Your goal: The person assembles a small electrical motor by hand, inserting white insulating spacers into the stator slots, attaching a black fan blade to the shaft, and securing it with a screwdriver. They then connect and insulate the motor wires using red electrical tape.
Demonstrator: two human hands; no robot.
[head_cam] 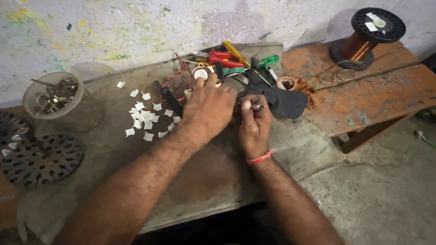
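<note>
My left hand is curled over a small part on the grey work slab, its fingertips by a white roll of tape. My right hand, with a red thread at the wrist, pinches a thin metal tool whose tip points toward the left hand. What lies under the left palm is hidden. Red and black wires loop just beyond the left hand.
Small white paper pieces are scattered left of the hands. Screwdrivers and red pliers lie behind. A plastic tub of metal bits and slotted round laminations sit far left. A copper wire spool stands on an orange bench.
</note>
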